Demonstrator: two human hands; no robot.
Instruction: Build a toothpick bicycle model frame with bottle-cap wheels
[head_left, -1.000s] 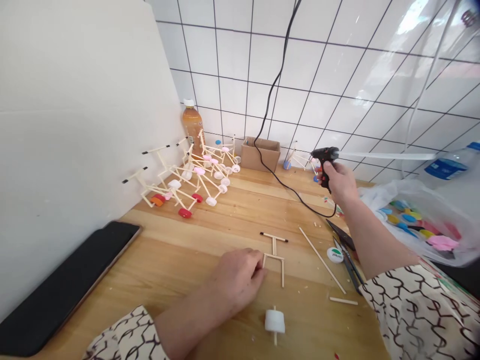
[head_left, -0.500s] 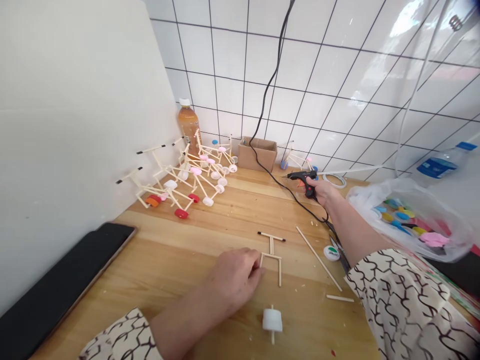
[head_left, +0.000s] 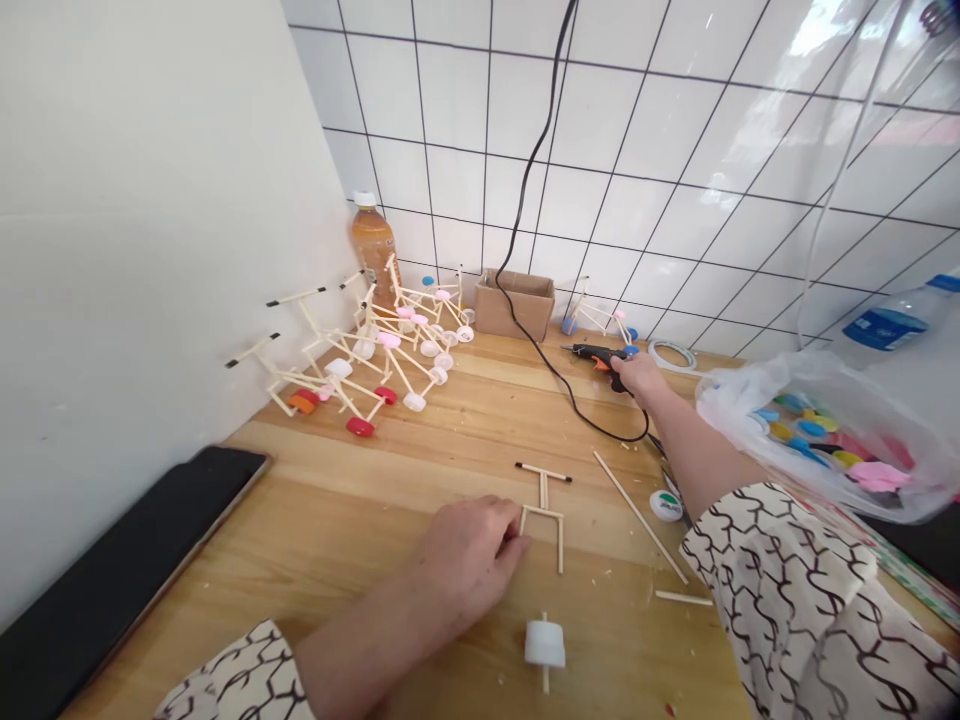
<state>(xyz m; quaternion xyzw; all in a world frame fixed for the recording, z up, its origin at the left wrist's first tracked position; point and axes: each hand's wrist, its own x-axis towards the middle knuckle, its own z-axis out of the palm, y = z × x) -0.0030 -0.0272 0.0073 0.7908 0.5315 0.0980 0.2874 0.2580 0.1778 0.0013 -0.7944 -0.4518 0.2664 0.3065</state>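
My left hand [head_left: 476, 550] rests on the wooden table with its fingers closed on the left leg of a small stick frame [head_left: 543, 512]. That frame lies flat, with a black-tipped crossbar [head_left: 544, 472] at its top. Farther back on the right, my right hand [head_left: 637, 380] grips a black glue gun [head_left: 600, 356], its nozzle pointing left. Below the frame is a white bottle cap [head_left: 545, 643] with a stick through it. A long stick [head_left: 640, 515] and a short one [head_left: 683, 598] lie to the right of the frame, near a white-and-green cap [head_left: 666, 505].
Several stick models with cap wheels [head_left: 360, 427] stand at the back left beside a brown bottle [head_left: 373, 245]. A cardboard box [head_left: 514, 305] sits by the tiled wall. A black cable crosses the table. On the right are a plastic bag [head_left: 724, 400] of caps and a tape roll [head_left: 672, 356].
The glue gun in my right hand has been lowered and tilted flatter toward the table at the back. Its cable has shifted. My left hand stays on the stick frame.
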